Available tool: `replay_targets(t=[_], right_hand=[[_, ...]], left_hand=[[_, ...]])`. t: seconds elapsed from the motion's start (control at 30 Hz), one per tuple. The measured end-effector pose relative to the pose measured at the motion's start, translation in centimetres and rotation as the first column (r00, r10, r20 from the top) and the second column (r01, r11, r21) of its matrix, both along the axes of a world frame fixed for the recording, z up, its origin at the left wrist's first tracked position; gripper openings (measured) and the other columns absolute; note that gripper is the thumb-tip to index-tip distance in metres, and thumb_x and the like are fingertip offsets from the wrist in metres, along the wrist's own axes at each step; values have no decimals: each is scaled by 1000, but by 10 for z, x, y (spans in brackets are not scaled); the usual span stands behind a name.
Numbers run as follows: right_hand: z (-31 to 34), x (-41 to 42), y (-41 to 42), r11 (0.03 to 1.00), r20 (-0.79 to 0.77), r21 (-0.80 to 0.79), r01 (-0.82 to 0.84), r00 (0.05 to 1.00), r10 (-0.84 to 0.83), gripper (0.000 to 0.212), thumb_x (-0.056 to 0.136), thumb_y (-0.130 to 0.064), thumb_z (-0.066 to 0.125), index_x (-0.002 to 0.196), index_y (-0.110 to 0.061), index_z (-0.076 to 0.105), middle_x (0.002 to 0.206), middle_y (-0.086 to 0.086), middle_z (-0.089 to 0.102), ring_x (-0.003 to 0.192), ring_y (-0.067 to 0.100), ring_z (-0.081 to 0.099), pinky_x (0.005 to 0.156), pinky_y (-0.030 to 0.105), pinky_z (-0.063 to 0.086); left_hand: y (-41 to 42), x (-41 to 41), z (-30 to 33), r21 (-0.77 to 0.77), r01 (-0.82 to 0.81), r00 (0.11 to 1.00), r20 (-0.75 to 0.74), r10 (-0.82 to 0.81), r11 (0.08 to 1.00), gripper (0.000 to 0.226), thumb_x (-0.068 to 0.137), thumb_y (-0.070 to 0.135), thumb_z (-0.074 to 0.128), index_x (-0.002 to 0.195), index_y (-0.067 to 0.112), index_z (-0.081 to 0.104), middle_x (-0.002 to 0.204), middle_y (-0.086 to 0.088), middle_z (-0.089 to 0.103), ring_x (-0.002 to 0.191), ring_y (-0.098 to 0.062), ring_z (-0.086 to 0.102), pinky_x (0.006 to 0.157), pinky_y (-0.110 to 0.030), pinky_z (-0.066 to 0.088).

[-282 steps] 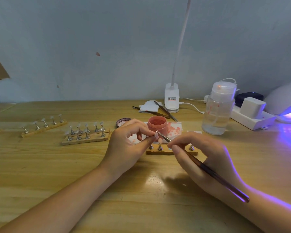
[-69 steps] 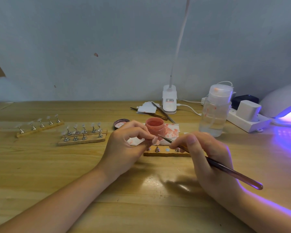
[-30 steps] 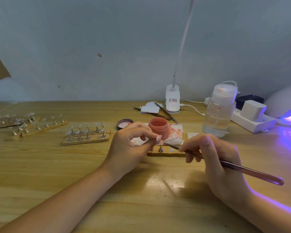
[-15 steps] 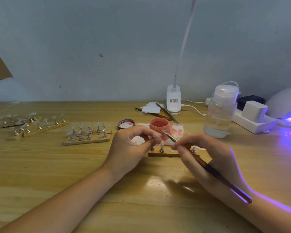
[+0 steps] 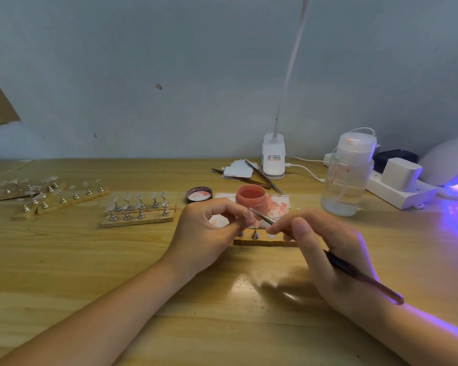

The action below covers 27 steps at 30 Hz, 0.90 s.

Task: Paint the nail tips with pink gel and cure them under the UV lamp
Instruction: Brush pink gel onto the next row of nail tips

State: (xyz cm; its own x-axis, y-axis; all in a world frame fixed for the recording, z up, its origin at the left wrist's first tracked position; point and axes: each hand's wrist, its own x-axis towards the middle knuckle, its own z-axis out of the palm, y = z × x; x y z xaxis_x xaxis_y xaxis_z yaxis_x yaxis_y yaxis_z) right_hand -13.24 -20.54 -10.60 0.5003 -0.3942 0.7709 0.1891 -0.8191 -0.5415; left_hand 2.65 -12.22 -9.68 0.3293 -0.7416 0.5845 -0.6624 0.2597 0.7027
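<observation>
My left hand (image 5: 209, 233) pinches a small nail tip (image 5: 247, 215) between thumb and forefinger, just above a wooden holder strip (image 5: 262, 241) with metal stands. My right hand (image 5: 325, 249) grips a dark brush (image 5: 360, 276), and the brush's tip touches the held nail tip. The open jar of pink gel (image 5: 251, 197) stands right behind my fingers, its lid (image 5: 199, 194) lying to the left. At the far right edge the UV lamp (image 5: 452, 167) glows purple.
More wooden strips with clear nail tips on stands (image 5: 139, 210) lie to the left, others (image 5: 45, 194) further left. A clear pump bottle (image 5: 348, 178), a power strip with adapter (image 5: 399, 183), a desk lamp base (image 5: 273, 159), tweezers (image 5: 262, 177) and stained paper wipes (image 5: 276, 204) sit behind.
My right hand has shifted slightly and the brush handle has swung, with the tip staying on the nail tip held in my left hand. The left hand has hardly moved.
</observation>
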Motion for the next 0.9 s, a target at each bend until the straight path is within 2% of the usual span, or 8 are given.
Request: replay_targets(t=[0.13, 0.3, 0.43, 0.57, 0.7, 0.8, 0.9], right_hand=[[-2, -2, -2, 999, 33, 34, -39, 999, 38, 53, 96, -42, 33, 73, -9, 66, 70, -7, 64, 68, 8, 61, 60, 31, 49], [-2, 0, -1, 1000, 18, -9, 23, 1000, -23, 37, 92, -29, 38, 78, -11, 68, 76, -8, 65, 73, 5, 61, 64, 25, 48], [-3, -1, -3, 999, 52, 46, -21, 998, 19, 48, 96, -44, 33, 73, -16, 65, 68, -9, 65, 68, 6, 61, 63, 35, 48], [0, 2, -2, 999, 51, -22, 37, 998, -36, 43, 94, -38, 38, 76, -12, 67, 75, -10, 66, 72, 6, 62, 63, 38, 50], [-2, -1, -4, 1000, 51, -15, -2, 999, 3, 53, 96, -44, 33, 70, -12, 65, 66, -9, 64, 64, 7, 60, 59, 43, 48], [-2, -1, -3, 998, 135, 46, -40, 990, 33, 46, 95, -52, 31, 82, -20, 62, 75, -7, 67, 62, 8, 63, 61, 33, 51], [1, 1, -3, 994, 161, 96, -49, 986, 33, 41, 94, -57, 28, 97, -29, 57, 79, -10, 69, 55, 5, 64, 54, 22, 51]], left_hand=[[1, -1, 1, 12, 16, 1000, -11, -15, 1000, 21, 72, 6, 72, 76, 26, 68, 81, 10, 70, 78, -7, 64, 71, -14, 50], [1, -1, 0, 25, 14, 1000, -9, -14, 1000, 20, 73, 0, 71, 77, 20, 70, 81, 5, 70, 77, -6, 63, 68, -10, 47], [1, -1, 1, 23, 25, 1000, -8, -25, 999, 23, 74, 3, 71, 76, 26, 67, 83, 7, 70, 81, -9, 65, 72, -15, 50], [1, -1, 0, 19, 19, 1000, 8, -19, 1000, 17, 74, 3, 71, 78, 20, 70, 81, 7, 70, 76, -7, 62, 66, -8, 45], [0, -1, 0, -27, 32, 999, -14, -32, 999, 18, 74, 3, 70, 75, 21, 69, 81, 13, 70, 79, -3, 63, 66, -8, 44], [-1, 0, -1, -50, 34, 999, 27, -33, 998, 11, 72, 3, 71, 76, 13, 71, 85, 6, 69, 85, 2, 61, 67, -7, 41], [-2, 1, -2, -60, 44, 997, 67, -40, 997, 14, 71, 0, 72, 77, 12, 71, 81, 3, 67, 79, -3, 59, 64, -7, 40]])
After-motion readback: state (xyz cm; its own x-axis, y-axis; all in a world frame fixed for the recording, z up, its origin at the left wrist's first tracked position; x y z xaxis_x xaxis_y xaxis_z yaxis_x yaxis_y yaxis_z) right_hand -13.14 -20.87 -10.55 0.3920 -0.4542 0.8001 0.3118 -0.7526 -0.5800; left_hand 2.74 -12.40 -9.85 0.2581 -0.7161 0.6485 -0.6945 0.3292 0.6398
